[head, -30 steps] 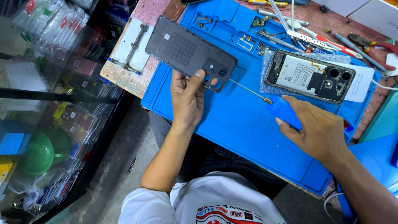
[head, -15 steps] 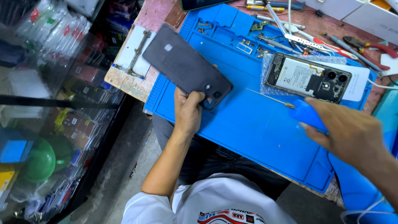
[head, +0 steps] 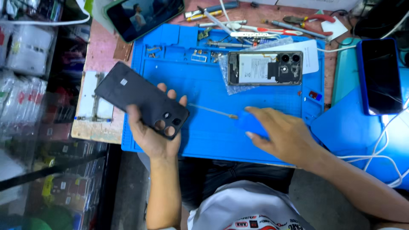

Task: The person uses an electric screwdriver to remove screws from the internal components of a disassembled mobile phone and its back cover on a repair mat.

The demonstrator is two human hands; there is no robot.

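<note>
Since the earlier frames the dark back cover [head: 142, 101] has swung off the mat's top-left corner and now sits lifted over the blue mat's [head: 221, 85] left edge, gripped at its camera end by the left hand [head: 154, 134], fingers wrapped round it. The right hand [head: 281, 135] has drawn in toward the mat's middle, closed on a blue-handled screwdriver [head: 238, 119] whose thin shaft points left. The cover is matte black with round camera cut-outs. The mat's upper compartments hold small metal parts — beside them lies the opened phone [head: 265, 68], battery showing, on a clear bag on the tabletop.
</note>
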